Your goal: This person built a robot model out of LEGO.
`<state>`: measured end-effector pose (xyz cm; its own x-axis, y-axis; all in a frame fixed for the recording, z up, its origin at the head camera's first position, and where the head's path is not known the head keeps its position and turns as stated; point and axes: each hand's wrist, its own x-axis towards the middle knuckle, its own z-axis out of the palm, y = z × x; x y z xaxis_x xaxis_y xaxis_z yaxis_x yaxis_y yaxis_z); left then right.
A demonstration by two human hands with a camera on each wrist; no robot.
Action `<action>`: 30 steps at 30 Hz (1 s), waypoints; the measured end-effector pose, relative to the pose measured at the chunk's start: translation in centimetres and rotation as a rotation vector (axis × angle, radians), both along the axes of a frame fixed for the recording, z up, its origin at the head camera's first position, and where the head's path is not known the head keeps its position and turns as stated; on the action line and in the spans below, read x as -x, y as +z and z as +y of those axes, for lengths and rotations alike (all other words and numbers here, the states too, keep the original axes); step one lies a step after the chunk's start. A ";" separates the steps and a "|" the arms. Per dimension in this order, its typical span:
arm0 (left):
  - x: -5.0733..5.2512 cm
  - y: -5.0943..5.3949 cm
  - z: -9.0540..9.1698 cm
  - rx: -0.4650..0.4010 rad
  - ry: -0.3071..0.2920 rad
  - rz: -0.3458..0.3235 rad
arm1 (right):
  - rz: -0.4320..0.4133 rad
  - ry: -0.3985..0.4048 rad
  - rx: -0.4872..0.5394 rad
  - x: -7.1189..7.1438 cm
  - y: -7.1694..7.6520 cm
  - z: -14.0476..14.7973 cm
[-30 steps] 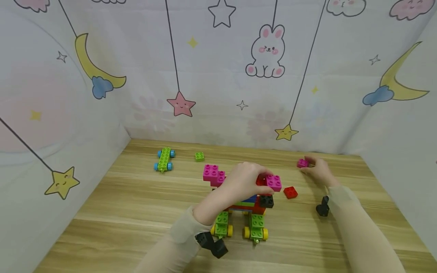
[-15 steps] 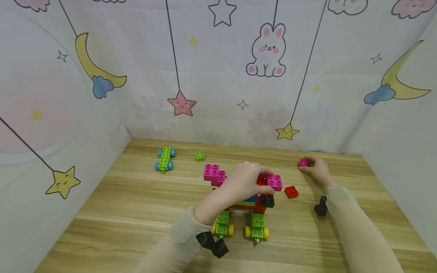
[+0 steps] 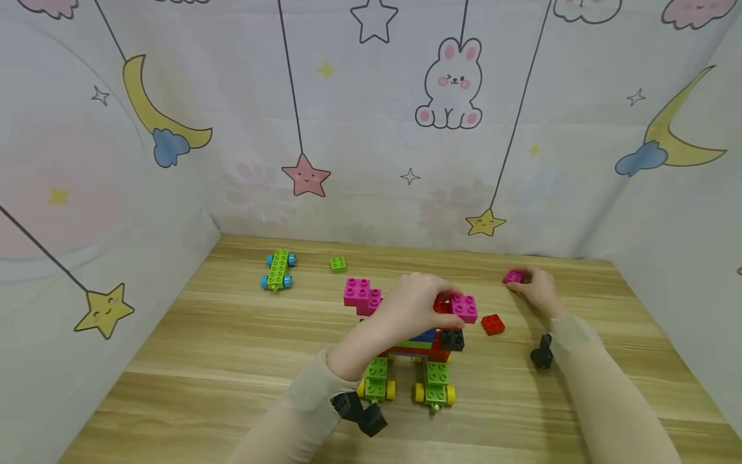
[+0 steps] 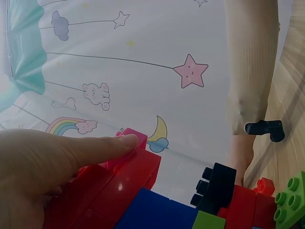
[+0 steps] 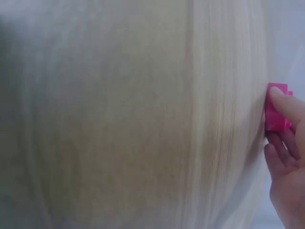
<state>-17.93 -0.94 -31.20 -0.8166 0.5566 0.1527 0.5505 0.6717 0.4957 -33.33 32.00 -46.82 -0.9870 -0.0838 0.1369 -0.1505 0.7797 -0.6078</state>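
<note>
A toy animal-like build of coloured blocks (image 3: pixel 423 336) stands on green wheeled bases in the middle of the table. My left hand (image 3: pixel 414 306) reaches over it and grips a pink block (image 3: pixel 465 309) at its right end. In the left wrist view the thumb (image 4: pixel 107 147) lies along that pink block, above red and blue blocks. Farther back on the right, my right hand (image 3: pixel 539 290) pinches a second pink block (image 3: pixel 513 276) at the table surface. The right wrist view shows thumb and fingers on this pink block (image 5: pixel 275 114).
A loose red block (image 3: pixel 493 325) lies between the build and my right arm. At the back left are a green base with blue wheels (image 3: pixel 279 269) and a small green block (image 3: pixel 338 264). A printed curtain (image 3: pixel 371 148) closes off the back and sides.
My right wrist has shifted very slightly to the left, with the fingers still on the pink block. The left hand keeps its grip on the build.
</note>
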 end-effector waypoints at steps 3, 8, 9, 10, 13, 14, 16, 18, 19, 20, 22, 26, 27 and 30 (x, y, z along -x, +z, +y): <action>0.0 0.0 0.0 0.000 0.002 0.005 | -0.005 -0.003 0.009 -0.1 -0.1 0.1; 0.1 -0.1 0.0 -0.007 0.013 0.001 | -0.021 -0.009 0.050 -0.5 0.2 0.0; 0.1 -0.1 0.0 -0.009 0.015 0.000 | -0.026 -0.010 0.057 -0.6 0.3 -0.1; 0.1 -0.1 0.0 -0.009 0.017 0.000 | -0.032 -0.010 0.063 -0.8 0.4 -0.2; 0.1 -0.1 -0.1 -0.014 0.017 0.005 | -0.046 -0.014 0.069 -1.3 0.8 -0.5; 0.1 -0.1 -0.1 -0.018 0.016 0.007 | -0.048 -0.014 0.067 -1.5 1.1 -0.7; 0.0 -0.1 -0.2 -0.025 0.010 0.013 | -0.048 -0.015 0.066 -1.9 1.5 -0.9; 0.0 -0.1 -0.2 -0.028 0.007 0.021 | -0.055 -0.011 0.068 -2.2 2.0 -1.2; 0.0 -0.1 -0.2 -0.029 0.006 0.024 | -0.059 -0.009 0.074 -2.4 2.3 -1.3; 0.0 -0.2 -0.2 -0.030 0.005 0.026 | -0.063 -0.006 0.077 -2.6 2.6 -1.4; 0.0 -0.2 -0.2 -0.028 0.004 0.029 | -0.078 -0.001 0.091 -2.9 3.1 -1.6; 0.1 -0.1 -0.2 -0.028 0.002 0.034 | -0.083 0.011 0.117 -3.9 4.5 -2.2; 0.1 -0.1 -0.2 -0.026 0.002 0.037 | -0.076 0.014 0.123 -4.2 4.8 -2.4; 0.1 -0.1 -0.3 -0.022 0.000 0.044 | -0.058 0.020 0.138 -5.1 6.0 -3.0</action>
<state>-17.99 -1.20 -31.33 -0.8090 0.5524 0.2010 0.5719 0.6609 0.4860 -28.22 29.00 -40.86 -0.9919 -0.0883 0.0909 -0.1267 0.6851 -0.7173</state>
